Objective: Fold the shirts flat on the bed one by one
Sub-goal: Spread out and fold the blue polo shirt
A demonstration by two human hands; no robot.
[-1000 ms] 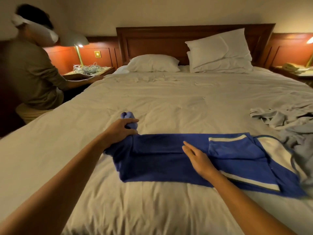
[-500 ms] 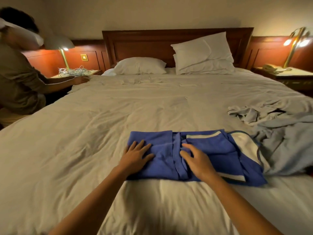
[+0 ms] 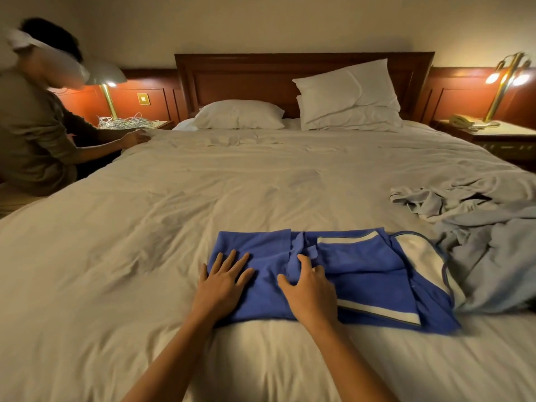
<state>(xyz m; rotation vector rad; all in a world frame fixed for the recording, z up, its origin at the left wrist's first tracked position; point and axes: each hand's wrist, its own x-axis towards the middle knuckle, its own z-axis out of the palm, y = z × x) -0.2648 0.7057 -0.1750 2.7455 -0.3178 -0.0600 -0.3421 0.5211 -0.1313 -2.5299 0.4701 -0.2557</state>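
Left hand (image 3: 222, 281) flat on blue shirt (image 3: 362, 268), right hand (image 3: 309, 288) beside

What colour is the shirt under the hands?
Blue with white stripes and a white panel: the shirt shows best in the head view.

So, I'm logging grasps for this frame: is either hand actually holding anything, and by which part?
Nothing is gripped. The left hand lies flat, fingers spread, on the folded left end of the blue shirt; the right hand presses on its middle fold.
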